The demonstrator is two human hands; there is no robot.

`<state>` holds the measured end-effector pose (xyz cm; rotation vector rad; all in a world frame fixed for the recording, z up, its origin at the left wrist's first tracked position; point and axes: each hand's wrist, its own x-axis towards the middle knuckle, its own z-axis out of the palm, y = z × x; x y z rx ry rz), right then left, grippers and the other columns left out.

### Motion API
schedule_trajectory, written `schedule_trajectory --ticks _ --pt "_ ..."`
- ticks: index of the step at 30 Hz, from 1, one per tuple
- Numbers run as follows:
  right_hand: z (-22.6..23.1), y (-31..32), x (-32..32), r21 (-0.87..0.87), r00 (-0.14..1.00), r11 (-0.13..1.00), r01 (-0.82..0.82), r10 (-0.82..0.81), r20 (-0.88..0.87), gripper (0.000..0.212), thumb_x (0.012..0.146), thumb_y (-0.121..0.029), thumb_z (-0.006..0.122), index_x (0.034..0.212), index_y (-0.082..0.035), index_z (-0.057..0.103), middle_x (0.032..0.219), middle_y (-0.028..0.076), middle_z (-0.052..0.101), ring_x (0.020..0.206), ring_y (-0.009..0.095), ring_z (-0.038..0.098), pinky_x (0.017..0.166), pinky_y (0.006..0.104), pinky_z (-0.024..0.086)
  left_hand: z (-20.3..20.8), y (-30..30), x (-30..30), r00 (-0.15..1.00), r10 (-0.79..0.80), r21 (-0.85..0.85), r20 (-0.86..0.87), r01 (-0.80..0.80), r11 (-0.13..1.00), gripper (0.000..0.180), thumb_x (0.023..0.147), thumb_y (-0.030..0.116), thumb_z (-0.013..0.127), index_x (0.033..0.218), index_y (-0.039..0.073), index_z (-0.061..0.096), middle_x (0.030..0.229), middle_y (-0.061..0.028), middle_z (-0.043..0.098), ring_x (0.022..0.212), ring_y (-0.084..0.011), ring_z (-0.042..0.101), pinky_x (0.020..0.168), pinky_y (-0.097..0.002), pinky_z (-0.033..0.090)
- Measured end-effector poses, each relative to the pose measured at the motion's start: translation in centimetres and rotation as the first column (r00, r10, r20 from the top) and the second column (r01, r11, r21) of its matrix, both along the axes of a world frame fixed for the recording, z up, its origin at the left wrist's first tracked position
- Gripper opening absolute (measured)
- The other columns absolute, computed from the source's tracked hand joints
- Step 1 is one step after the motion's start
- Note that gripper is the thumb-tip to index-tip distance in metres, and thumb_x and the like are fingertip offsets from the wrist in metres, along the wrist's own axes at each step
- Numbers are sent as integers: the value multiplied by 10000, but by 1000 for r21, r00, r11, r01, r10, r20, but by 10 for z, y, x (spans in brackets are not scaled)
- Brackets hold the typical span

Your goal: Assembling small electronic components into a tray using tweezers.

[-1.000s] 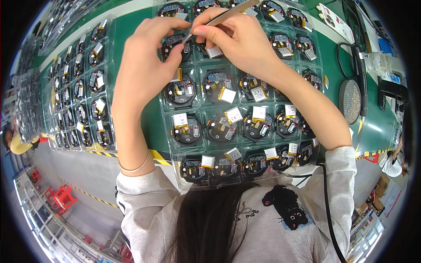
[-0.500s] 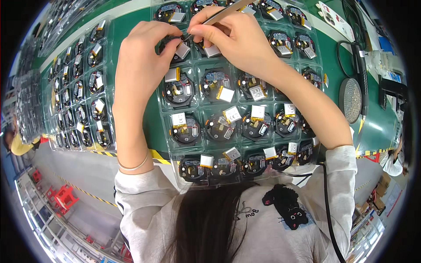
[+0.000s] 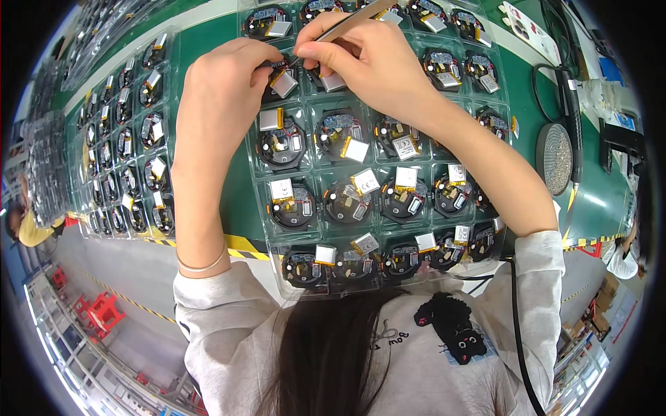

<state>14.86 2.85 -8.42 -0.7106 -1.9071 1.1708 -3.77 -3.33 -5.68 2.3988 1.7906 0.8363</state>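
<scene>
My right hand (image 3: 371, 66) grips metal tweezers (image 3: 343, 28) between thumb and fingers. Their tips point down-left at a round black electronic device (image 3: 276, 64) in the clear plastic tray (image 3: 310, 170). On the left edge of that device, my left hand (image 3: 220, 93) has its thumb and forefinger curled in; its fingertips are partly hidden. A silver battery pouch (image 3: 284, 84) lies tilted over the device's near side. Beneath my right hand sits a neighbouring device's battery pouch (image 3: 331, 82), with the rest of that device mostly covered.
Several similar devices with loose batteries fill the tray's pockets. A second filled tray (image 3: 125, 145) stands at left on the green table (image 3: 239, 201). To the right are a round grey mesh-topped thing (image 3: 555, 159) and black cables (image 3: 538, 97). Striped tape (image 3: 246, 247) marks the near edge.
My left hand has shifted slightly left and its thumb has drawn back, so more of the device and its battery shows. My right hand with the tweezers has barely moved.
</scene>
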Motion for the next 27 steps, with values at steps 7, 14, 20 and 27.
schedule_trajectory --ticks 7,14,20,27 --pt "2 -3 1 86 998 996 26 -31 58 165 901 -168 636 975 -46 717 705 103 671 570 181 621 554 301 479 -13 -5 -6 999 -37 139 -3 37 990 146 761 -14 701 900 30 712 922 -84 713 827 -277 683 726 -355 554" --pt "0 -6 0 65 998 997 36 -40 58 162 899 -169 642 967 -44 719 679 104 657 553 178 595 542 303 457 -17 -7 -6 998 -56 145 -26 59 988 133 772 -11 700 896 34 716 943 -76 712 850 -263 679 744 -346 553" --pt "-3 -3 -1 47 999 998 29 -30 21 159 900 -162 643 966 -36 714 650 92 630 555 147 584 534 295 446 -20 -8 -4 999 -10 139 46 4 990 116 781 -5 704 889 32 723 934 -70 718 849 -252 685 746 -331 551" --pt "-3 -4 -1 34 1000 999 0 0 11 156 903 -146 619 969 -38 711 702 91 663 573 150 608 545 286 467 -20 -9 -5 998 10 145 60 -18 989 116 776 -5 711 886 29 727 931 -72 722 849 -250 690 748 -326 553"
